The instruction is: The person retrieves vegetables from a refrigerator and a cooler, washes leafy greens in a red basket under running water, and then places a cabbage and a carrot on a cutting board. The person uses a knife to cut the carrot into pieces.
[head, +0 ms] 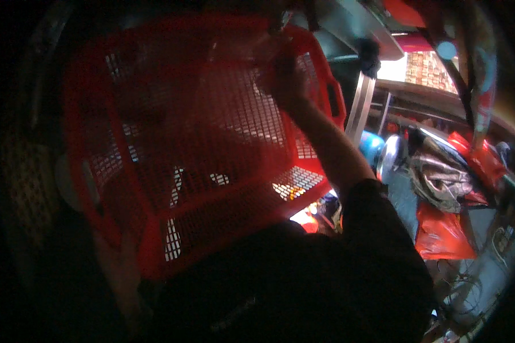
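Note:
A large red plastic basket point(257, 103) with slotted walls is tilted up, its open side facing me. My left hand point(111, 246) is at its lower left rim, close to the handle slot, and appears to grip it; shadow and the rim hide the fingers. My right hand point(283, 70) reaches across the basket's inside to its upper right part. Its fingers are lost in shadow and blur, so what they hold cannot be made out.
A metal post point(358, 103) stands right of the basket. Beyond it are a blue rounded object point(371, 143), a grey crumpled cloth or bag point(440, 182), a red plastic bag point(444, 233) and tangled cords point(465, 285). A woven surface point(28, 184) shows dimly at left.

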A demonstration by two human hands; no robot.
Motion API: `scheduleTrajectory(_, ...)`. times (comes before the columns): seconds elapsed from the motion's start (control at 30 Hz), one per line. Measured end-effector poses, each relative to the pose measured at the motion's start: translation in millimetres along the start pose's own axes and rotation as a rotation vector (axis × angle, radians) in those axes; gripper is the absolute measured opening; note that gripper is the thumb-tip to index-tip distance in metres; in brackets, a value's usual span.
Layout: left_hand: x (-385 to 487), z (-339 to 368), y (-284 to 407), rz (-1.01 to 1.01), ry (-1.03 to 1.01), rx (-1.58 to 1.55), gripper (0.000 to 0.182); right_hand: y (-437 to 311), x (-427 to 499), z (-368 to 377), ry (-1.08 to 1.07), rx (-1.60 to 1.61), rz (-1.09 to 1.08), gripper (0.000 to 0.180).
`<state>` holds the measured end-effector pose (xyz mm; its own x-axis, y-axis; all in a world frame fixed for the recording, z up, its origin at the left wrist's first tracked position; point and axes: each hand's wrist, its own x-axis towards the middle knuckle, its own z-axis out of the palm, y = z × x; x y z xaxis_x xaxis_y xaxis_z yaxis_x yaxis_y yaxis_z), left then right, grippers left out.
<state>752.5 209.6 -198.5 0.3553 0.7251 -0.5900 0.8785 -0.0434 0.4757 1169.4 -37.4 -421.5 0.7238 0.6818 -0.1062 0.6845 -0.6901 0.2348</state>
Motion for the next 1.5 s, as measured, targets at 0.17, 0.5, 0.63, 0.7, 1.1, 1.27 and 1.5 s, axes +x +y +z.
scheduleTrajectory(0.17, 3.4, -6.0, -14.6, 0.032, -0.017, 0.001, 0.071, 7.5, 6.2, -0.2, -0.032, 0.147, -0.074, 0.037)
scheduleTrajectory(0.5, 3.6, -6.5, 4.1, -0.045, -0.051, -0.001, 0.069, -28.8, 19.6, 22.2, -0.144, 0.546, 0.058, 0.039)
scheduleTrajectory(0.63, 3.1, -9.8, 20.7, -0.066, -0.073, -0.008, 0.07, -78.7, 32.7, 20.1, -0.415, 0.536, 0.162, 0.031)
scheduleTrajectory(0.7, 5.2, -10.1, 22.4, 0.036, -0.072, 0.141, 0.07, -83.6, 22.6, 16.4, -0.229, 0.546, 0.132, 0.032)
scheduleTrajectory(1.1, 6.7, -5.9, 23.5, 0.152, -0.232, -0.227, 0.068, -114.0, 36.8, -10.8, -0.013, 0.799, 0.348, 0.037)
scheduleTrajectory(1.27, 4.8, -9.4, 54.5, -0.011, -0.191, 0.005, 0.065, -151.2, 37.8, -13.3, 0.123, 0.667, 0.206, 0.04)
scheduleTrajectory(1.5, 11.7, 1.4, 46.3, 0.038, -0.104, -0.121, 0.062, -146.0, 34.6, -11.8, 0.187, 0.849, 0.319, 0.04)
